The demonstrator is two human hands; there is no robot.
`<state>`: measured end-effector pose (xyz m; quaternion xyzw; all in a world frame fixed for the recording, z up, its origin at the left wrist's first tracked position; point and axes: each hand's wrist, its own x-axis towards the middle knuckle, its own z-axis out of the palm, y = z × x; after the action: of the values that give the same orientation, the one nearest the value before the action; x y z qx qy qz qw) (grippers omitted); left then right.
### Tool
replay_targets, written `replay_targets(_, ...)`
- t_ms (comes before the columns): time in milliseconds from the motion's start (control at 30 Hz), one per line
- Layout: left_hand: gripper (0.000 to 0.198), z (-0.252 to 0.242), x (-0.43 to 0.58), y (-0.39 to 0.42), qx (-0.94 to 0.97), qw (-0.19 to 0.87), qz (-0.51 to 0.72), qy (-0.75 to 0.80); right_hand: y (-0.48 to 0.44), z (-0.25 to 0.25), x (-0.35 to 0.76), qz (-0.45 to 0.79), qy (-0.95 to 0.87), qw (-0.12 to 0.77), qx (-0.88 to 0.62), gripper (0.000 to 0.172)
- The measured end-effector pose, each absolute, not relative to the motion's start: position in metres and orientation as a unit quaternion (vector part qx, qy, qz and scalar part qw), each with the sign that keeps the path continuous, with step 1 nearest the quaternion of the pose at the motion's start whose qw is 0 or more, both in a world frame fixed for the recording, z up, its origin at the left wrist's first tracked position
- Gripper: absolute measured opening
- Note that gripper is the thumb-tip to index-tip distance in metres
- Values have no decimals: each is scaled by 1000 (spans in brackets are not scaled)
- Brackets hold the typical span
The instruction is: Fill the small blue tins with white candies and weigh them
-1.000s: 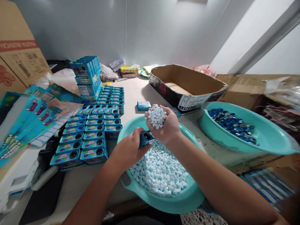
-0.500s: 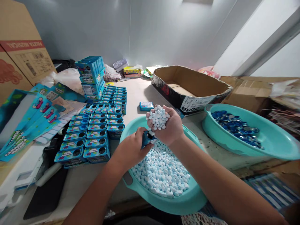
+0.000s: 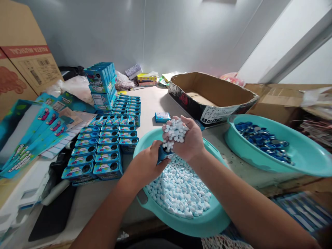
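Note:
My left hand [image 3: 145, 166] grips a small blue candy box [image 3: 163, 154] over a turquoise basin [image 3: 204, 221] full of white and pale blue candies [image 3: 181, 188]. My right hand [image 3: 188, 140] is cupped palm up, holding a heap of white candies [image 3: 175, 131] right above the box. Some candies trickle from the palm down onto the box's round hole. Both hands touch at the box.
Rows of blue candy boxes [image 3: 103, 152] with round holes lie to the left, a stack of closed boxes [image 3: 101, 83] behind them. One loose box [image 3: 162, 117] lies beyond the basin. A second turquoise basin [image 3: 306, 162] with blue caps [image 3: 261, 138] sits right, an open cardboard tray [image 3: 210, 93] behind.
The heap in my right hand has tipped toward the box, and candies now spill down onto its hole. The view has shifted slightly to the left.

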<state>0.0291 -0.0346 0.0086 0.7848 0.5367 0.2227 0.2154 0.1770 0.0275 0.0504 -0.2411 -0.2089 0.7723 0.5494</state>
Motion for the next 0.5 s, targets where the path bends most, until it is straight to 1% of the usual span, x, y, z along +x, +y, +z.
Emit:
replay_targets(100,37,9,29,-35,785,219,228,532,28,50,178,774,-202,549,-244,13)
replay_targets(267,36,6,28,-35,786,209,225,537,27,53,178,768,-186,554,-261,11)
replay_targets(500,32,8,29,-35,787,207,224,536,26,52,178,762,-215,552,-264,14)
